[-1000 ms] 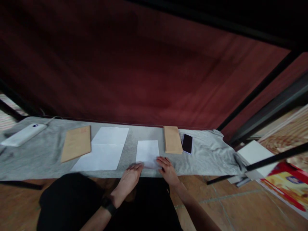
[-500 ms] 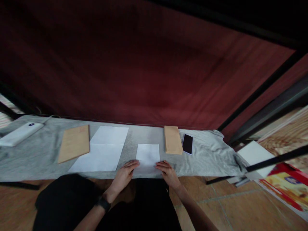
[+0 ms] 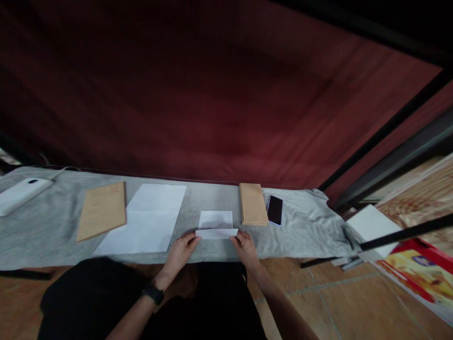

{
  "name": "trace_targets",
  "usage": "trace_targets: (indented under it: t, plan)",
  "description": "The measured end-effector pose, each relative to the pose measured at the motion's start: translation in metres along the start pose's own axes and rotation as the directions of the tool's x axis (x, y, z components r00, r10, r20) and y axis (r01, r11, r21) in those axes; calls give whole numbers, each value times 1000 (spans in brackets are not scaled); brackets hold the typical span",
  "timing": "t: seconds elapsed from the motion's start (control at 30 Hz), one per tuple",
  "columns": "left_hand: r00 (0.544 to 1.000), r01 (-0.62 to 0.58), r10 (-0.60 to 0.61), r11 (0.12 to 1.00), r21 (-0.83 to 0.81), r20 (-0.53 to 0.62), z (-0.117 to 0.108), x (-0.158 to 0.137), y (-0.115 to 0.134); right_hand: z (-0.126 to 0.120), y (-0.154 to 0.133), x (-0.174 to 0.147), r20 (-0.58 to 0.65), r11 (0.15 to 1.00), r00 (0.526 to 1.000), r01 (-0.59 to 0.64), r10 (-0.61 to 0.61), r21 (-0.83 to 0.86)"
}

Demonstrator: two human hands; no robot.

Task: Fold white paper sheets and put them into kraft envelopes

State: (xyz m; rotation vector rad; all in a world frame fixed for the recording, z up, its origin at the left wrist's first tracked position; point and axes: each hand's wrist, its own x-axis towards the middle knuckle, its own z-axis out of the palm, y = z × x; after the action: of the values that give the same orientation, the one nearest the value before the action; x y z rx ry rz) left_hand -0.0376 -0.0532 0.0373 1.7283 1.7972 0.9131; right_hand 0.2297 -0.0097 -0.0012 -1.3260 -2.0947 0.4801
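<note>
A small white sheet of paper (image 3: 215,218) lies in front of me, its near part lifted and folded over toward the far side. My left hand (image 3: 183,248) pinches the left end of that raised edge. At the right end, my right hand (image 3: 245,245) pinches the same edge between thumb and fingers. Left of the paper are larger white sheets (image 3: 152,222) with a crease across them. A stack of brown envelopes (image 3: 254,204) sits just beyond my right hand, to the right of the paper.
A brown envelope stack (image 3: 102,210) overlaps the large sheets on the left. A phone (image 3: 275,210) lies beside the right envelopes. At the far left is a white device (image 3: 23,193) with a cable. Grey cloth (image 3: 307,226) covers the narrow table, before a dark red curtain (image 3: 212,118).
The near edge of the small paper has come up off the table and folded away from me. Both hands went from lying on its sides to pinching that edge.
</note>
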Motion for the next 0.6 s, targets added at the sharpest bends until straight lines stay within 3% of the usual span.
trace_targets:
  t: [0.3,0.6]
  plan:
    - [996,48,-49,999,-13,-72,9,11,0,3,-3,8,-53,998,998,-39,41,45]
    - [995,98,-99,995,-16,-32,10,12,-5,-4,-7,4,-19,959,992,-114,123,260]
